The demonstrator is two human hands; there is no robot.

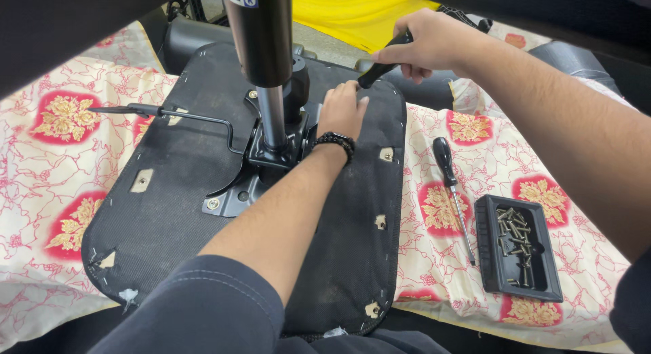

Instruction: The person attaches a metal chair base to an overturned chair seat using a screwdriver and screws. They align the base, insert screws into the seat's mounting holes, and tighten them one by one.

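**A:** What do you have on the head view?

**B:** I see an upturned chair seat (183,191), black fabric underside facing me, lying on a cream cloth (54,164) with red and gold flowers. A metal plate (261,171) is bolted at its middle, and a gas column (261,49) rises from it toward the camera. A thin lever (183,114) runs left from the plate.

**A:** The left hand?

**B:** My left hand (341,110) lies flat on the seat just right of the plate, fingers together and stretched out, clamped on nothing. A dark bead bracelet (334,141) sits at the wrist.

**A:** And the right?

**B:** My right hand (427,43) is curled tight around a black handle (380,66) at the far edge of the seat. The handle slants down to the left, its lower end just beside the left fingertips. I cannot tell what its tip meets; the hands hide it.

**A:** Anything else nearby?

**B:** A screwdriver (453,191) with a black grip lies on the cloth right of the seat, shaft pointing toward me. Just beside it sits a black tray (519,286) holding a heap of screws (515,242). Something yellow (359,11) lies beyond the seat at the top.

**A:** Where is the seat relative to the tray?

**B:** Apart, with the screwdriver between them.
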